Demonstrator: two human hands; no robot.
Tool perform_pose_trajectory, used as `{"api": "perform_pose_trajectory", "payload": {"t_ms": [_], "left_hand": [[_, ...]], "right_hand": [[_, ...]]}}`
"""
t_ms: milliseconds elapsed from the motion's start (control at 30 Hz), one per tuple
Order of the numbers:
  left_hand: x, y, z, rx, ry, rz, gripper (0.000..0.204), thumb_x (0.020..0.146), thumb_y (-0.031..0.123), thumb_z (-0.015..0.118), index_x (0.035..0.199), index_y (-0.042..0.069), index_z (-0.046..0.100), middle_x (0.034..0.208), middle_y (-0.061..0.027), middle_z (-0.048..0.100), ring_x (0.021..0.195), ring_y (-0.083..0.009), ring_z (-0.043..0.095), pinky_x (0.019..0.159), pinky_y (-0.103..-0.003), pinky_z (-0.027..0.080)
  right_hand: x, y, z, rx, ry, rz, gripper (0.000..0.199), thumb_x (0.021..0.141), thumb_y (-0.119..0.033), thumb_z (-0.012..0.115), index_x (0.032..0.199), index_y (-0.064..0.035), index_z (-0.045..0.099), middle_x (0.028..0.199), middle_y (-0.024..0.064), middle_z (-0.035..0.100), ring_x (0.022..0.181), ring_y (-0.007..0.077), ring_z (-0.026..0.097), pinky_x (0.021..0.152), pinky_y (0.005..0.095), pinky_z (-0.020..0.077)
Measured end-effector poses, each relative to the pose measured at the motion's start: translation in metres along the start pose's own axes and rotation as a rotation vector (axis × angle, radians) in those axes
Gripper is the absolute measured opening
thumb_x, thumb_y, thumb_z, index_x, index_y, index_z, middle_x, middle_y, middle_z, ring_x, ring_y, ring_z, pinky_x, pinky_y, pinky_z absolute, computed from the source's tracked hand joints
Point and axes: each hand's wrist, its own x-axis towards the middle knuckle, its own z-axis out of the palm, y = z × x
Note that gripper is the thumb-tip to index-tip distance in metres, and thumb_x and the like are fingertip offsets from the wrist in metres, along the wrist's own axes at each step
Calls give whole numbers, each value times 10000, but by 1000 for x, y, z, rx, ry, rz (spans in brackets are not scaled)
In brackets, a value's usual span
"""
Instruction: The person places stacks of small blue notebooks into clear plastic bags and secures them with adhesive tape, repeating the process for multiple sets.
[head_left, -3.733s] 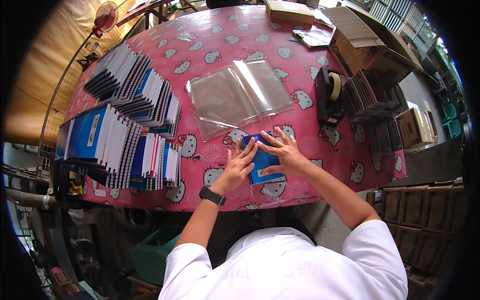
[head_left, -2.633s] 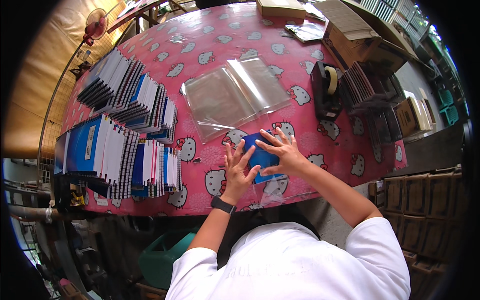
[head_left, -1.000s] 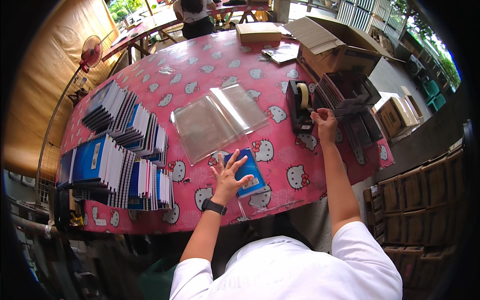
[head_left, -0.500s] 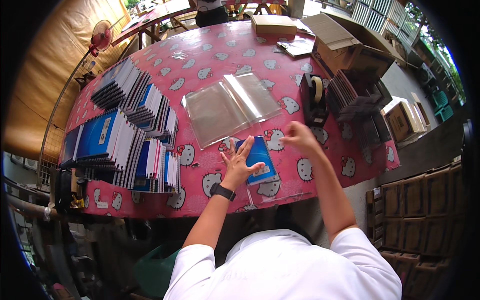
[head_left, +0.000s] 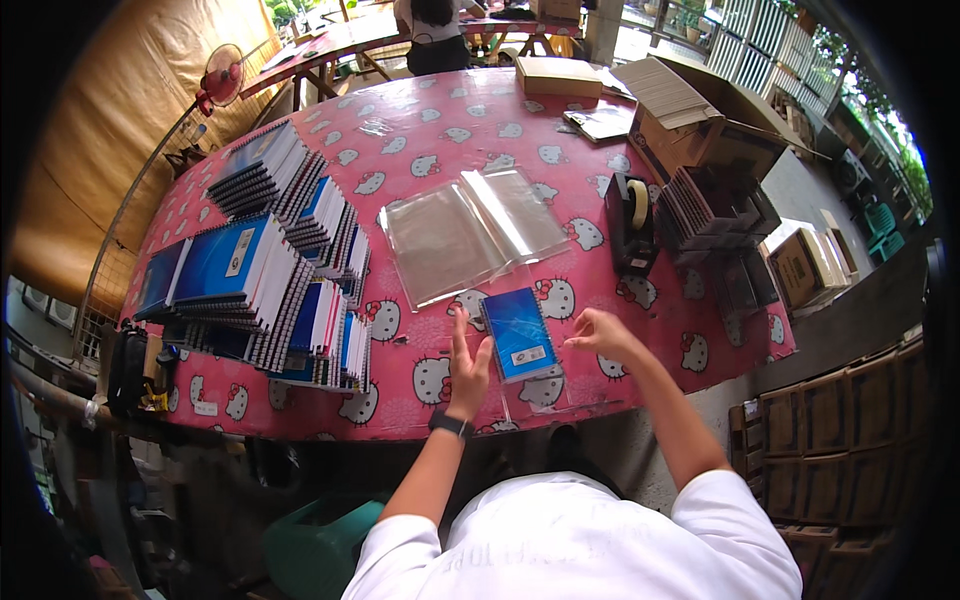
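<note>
A small blue spiral notebook lies at the near middle of the pink table, with clear plastic showing beneath its lower edge. Just left of it is my left hand, fingers stretched out and holding nothing, a dark watch on its wrist. On the notebook's right, apart from it, my right hand has its thumb and fingertips pinched together. Whatever sits in that pinch is too small to make out. Beyond the notebook, clear plastic sheets lie flat and overlapping.
Tall stacks of spiral notebooks stand on the left. A black tape dispenser, dark plastic trays and an opened carton line the right side. Farther back are a flat cardboard box, a clipboard and another person.
My left hand has come off the notebook and moved to its left side. The right hand has come down nearer the notebook's right edge. The whole view has shifted slightly.
</note>
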Motion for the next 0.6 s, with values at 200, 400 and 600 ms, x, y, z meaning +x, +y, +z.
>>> {"api": "perform_pose_trajectory", "payload": {"t_ms": [200,400,600], "left_hand": [[-32,43,-12,-191,-103,-172,717,739,-56,517,1421,78,341,1408,-142,372,1242,-298,445,1083,-373,304],[0,86,-2,359,-105,158,787,665,-15,748,1343,68,359,1292,-92,422,1113,-209,513,973,-337,418],[4,77,-13,-204,-254,2,778,667,-48,751,1329,58,357,1218,-73,508,1145,-182,495,984,-316,401]], "right_hand": [[-44,-25,19,895,-122,-98,757,691,124,532,1399,-85,366,1105,57,574,874,139,557,807,248,471],[-16,-33,28,581,118,-457,860,639,-119,820,1373,-78,373,1242,79,465,1123,208,467,941,343,394],[-25,-43,24,394,142,-424,946,599,-158,859,1390,-145,340,1329,43,461,1159,184,466,929,337,392]]}}
